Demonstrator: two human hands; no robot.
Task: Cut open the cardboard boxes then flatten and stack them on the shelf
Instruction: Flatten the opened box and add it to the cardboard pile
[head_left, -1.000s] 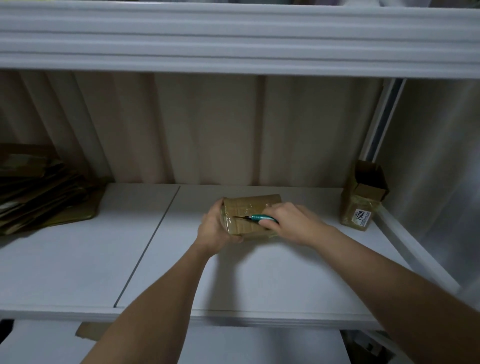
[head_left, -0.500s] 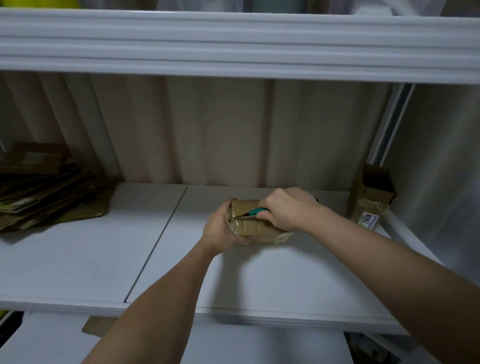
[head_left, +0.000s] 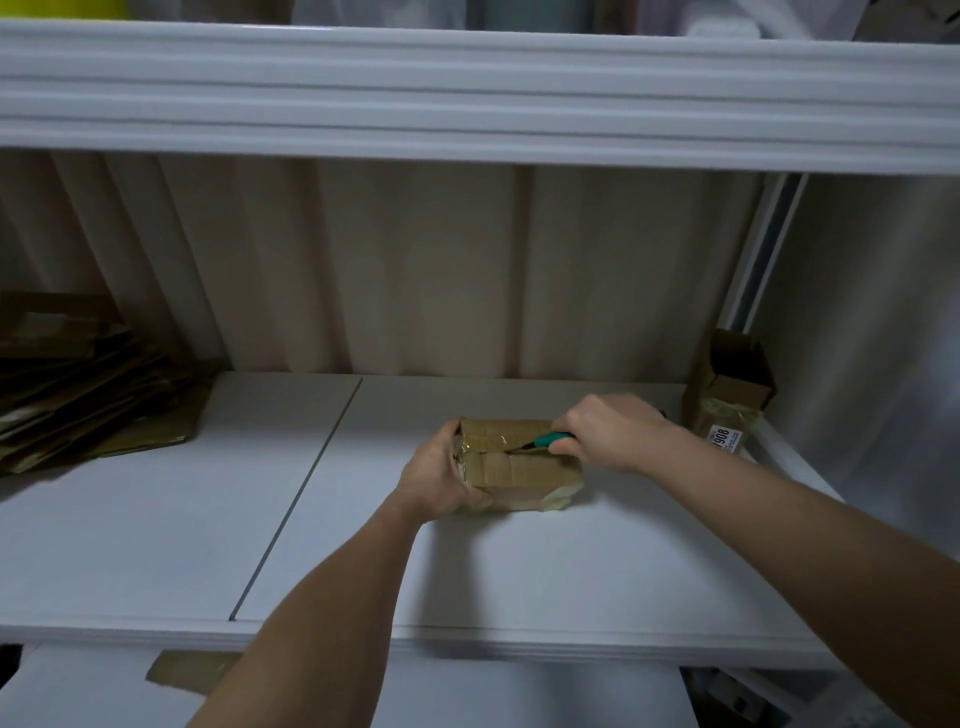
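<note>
A small taped cardboard box (head_left: 524, 467) lies on the white shelf (head_left: 571, 571), near its middle. My left hand (head_left: 441, 475) grips the box's left end. My right hand (head_left: 615, 431) holds a teal-handled cutter (head_left: 553, 440) whose blade sits in the top seam of the box, near the right end; the seam looks split there. A stack of flattened cardboard (head_left: 88, 400) rests at the far left of the shelf.
An open cardboard box (head_left: 727, 389) with a white label stands upright at the back right corner, against the shelf post. The upper shelf's thick edge (head_left: 467, 98) hangs overhead. A cardboard piece (head_left: 182, 670) shows on the lower level.
My right hand with the cutter has drawn rightward along the box's top seam. The box has turned slightly, and my left hand has stayed on its left end.
</note>
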